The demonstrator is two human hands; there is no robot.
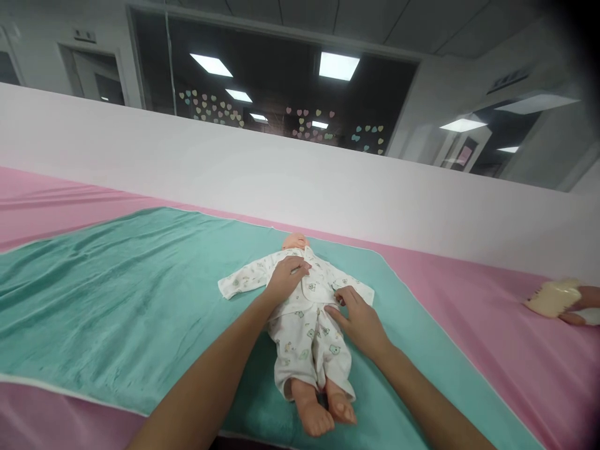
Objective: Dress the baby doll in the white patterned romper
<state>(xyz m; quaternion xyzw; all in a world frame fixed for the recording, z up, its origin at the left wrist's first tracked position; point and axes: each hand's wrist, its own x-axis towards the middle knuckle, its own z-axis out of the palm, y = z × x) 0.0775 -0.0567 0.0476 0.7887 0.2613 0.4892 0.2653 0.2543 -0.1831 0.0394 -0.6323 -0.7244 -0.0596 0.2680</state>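
Note:
A baby doll lies on its back, head away from me and bare feet towards me. It wears a white printed jacket and matching trousers. Both jacket sleeves are spread out to the sides. My left hand rests on the chest, thumb and fingers closed on the jacket's front. At the jacket's lower right side, my right hand has its fingers curled in against the cloth, the thumb low by the hem. The fingertips of that hand are partly hidden.
Under the doll is a teal blanket, wrinkled on the left, over a pink sheet. A low white wall runs behind, with windows above. Another doll in a yellowish diaper lies partly in view at far right.

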